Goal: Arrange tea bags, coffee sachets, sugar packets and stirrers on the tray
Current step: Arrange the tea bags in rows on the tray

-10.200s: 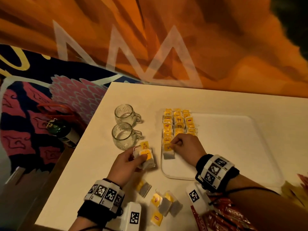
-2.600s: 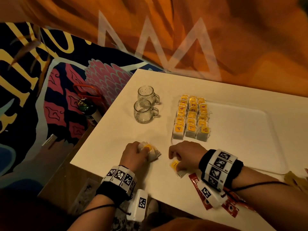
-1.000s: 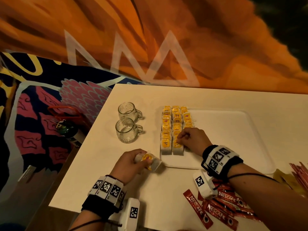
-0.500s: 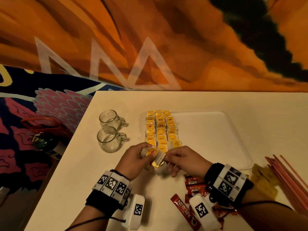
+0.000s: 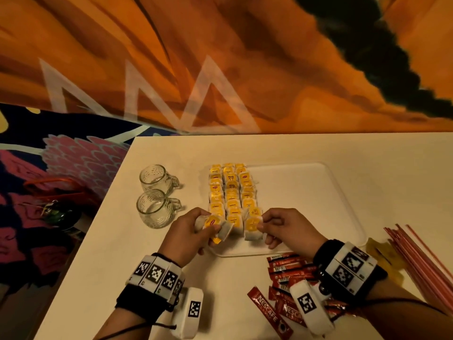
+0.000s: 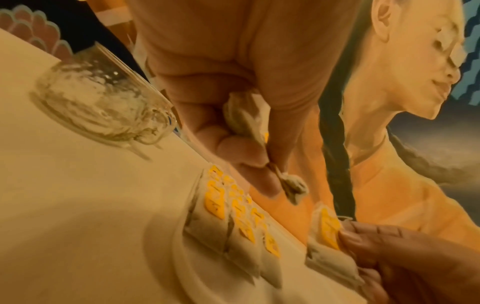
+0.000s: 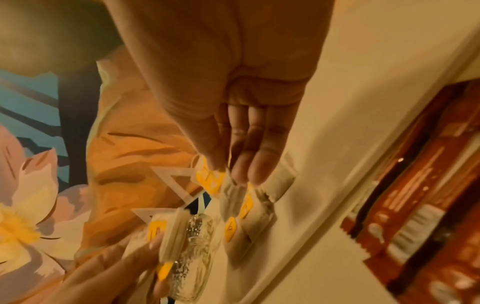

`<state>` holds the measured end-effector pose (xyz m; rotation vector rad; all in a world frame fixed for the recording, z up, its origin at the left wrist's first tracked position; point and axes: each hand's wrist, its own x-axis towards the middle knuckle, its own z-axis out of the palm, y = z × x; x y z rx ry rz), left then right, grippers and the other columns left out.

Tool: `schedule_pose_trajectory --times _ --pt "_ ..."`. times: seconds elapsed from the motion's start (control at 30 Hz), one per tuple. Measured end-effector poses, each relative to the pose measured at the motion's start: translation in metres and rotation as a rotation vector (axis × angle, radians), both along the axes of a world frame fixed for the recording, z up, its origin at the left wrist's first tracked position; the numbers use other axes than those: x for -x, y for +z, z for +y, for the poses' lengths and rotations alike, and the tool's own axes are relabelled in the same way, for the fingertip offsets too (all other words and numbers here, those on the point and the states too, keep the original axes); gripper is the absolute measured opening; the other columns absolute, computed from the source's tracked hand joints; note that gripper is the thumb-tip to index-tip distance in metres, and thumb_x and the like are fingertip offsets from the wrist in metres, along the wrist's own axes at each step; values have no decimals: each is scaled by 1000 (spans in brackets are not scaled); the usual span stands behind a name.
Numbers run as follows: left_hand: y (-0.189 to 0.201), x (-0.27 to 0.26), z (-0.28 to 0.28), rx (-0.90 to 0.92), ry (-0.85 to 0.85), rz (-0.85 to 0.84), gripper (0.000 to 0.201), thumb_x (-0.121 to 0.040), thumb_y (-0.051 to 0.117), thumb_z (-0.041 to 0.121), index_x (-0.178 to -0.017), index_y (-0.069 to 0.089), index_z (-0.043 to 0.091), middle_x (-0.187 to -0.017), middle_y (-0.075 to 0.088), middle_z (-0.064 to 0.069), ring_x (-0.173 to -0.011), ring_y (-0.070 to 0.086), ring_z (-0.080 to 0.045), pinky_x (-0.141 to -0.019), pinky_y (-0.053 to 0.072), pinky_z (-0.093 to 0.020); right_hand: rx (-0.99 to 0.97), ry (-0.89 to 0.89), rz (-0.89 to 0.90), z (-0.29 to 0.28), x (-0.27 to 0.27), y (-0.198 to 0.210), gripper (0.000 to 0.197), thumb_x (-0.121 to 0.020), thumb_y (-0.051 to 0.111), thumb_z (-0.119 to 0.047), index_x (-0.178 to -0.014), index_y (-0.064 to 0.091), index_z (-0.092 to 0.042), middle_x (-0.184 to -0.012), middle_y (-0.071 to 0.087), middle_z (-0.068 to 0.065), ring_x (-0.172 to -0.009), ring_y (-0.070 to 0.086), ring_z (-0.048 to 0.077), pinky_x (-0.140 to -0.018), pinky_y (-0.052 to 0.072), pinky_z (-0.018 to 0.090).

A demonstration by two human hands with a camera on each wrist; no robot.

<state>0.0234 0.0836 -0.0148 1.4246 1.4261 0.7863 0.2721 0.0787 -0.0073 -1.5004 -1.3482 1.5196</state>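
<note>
A white tray (image 5: 318,192) lies on the white table with three columns of yellow-tagged tea bags (image 5: 230,190) along its left side. My left hand (image 5: 193,231) grips a small bunch of tea bags (image 5: 215,225) just off the tray's near-left corner. My right hand (image 5: 267,224) pinches one tea bag (image 5: 253,229) over the near end of the right column; the same bag (image 6: 327,242) shows in the left wrist view. Red coffee sachets (image 5: 284,290) lie under my right wrist. Red stirrers (image 5: 416,261) and yellow packets (image 5: 384,256) lie at the right.
Two empty glass mugs (image 5: 157,192) stand left of the tray. Beyond the table's left edge, a dark bottle (image 5: 58,214) sits on the patterned floor. An orange mural wall runs behind the table's far edge.
My right hand took a tea bag from the left hand's bunch and moved it right, over the near end of the tray's right column. The left hand stayed in place.
</note>
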Motion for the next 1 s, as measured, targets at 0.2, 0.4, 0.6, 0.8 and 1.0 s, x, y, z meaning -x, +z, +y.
schedule_pose_trajectory --times 0.2,0.4,0.6,0.8,1.0 --pt "-5 10 -12 59 25 -9 12 -84 70 16 -86 61 10 -64 69 -11 -55 63 -23 -42 45 -27 55 79 -135 0 -9 -15 10 -89 66 -10 -93 66 -1 -68 63 12 -54 61 13 -60 57 32" --pt "-7 9 -14 93 3 -5 11 -83 72 15 -81 61 12 -59 67 -7 -52 60 -15 -43 46 -27 47 -61 -214 16 -9 -29 11 -82 74 -7 -85 66 0 -59 61 13 -51 57 24 -55 57 39" --pt "-15 12 -10 96 8 -25 9 -83 72 14 -82 63 12 -64 69 -8 -53 60 -16 -50 52 -33 55 -139 -228 33 -2 -33 10 -80 76 -9 -79 67 -5 -56 60 11 -46 55 24 -53 58 39" --pt "-14 10 -8 117 37 -152 10 -80 73 10 -82 65 5 -65 67 -11 -58 60 -19 -50 50 -31 51 -153 -233 37 5 -36 10 -78 78 -12 -78 69 -7 -57 60 7 -40 52 14 -45 51 27" --pt "-8 5 -6 141 -19 -310 14 -79 73 4 -74 69 16 -72 70 -12 -64 63 -16 -53 50 -27 -198 -117 -303 35 11 -16 12 -76 80 -22 -86 73 -18 -75 63 -5 -65 55 0 -59 39 6"
